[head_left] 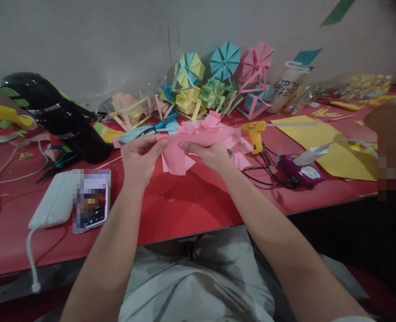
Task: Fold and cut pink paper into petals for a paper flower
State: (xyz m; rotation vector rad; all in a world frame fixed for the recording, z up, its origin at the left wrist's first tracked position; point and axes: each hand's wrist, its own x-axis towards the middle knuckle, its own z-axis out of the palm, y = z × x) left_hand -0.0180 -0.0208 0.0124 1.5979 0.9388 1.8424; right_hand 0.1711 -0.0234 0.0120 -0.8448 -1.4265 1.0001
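Well, two bare hands are at work over one red table point(191, 210). The left hand point(136, 161) and the right hand point(214, 156) each pinch one piece of pink paper point(174, 156), thumb on the near side, with the other fingers partly hidden. Each hand has only a thin gap, filled by the paper.

Three big paper wheels stand in a row near the wall: one yellow and blue wheel point(189, 71), one blue wheel point(224, 61) and one pink wheel point(255, 61). More small paper shapes sit below them, too mixed up to count. I count one black bottle point(67, 123), one phone point(97, 208), one white box point(55, 197) with a cord, one yellow glue gun point(257, 134), one purple power block point(300, 172) and one big yellow sheet point(332, 152).

The pink paper is flat pink and looks soft and bendy. Its top runs wide from hand to hand, and its middle hangs down toward the near side. It is out in front of the person, at the middle of the table. More pink pieces point(213, 120) are heaped just behind it.

Red table top shows between the paper and the near edge. The phone is left of the left arm. The glue gun is just past the right hand, and its black cord point(251, 170) loops near the right arm.
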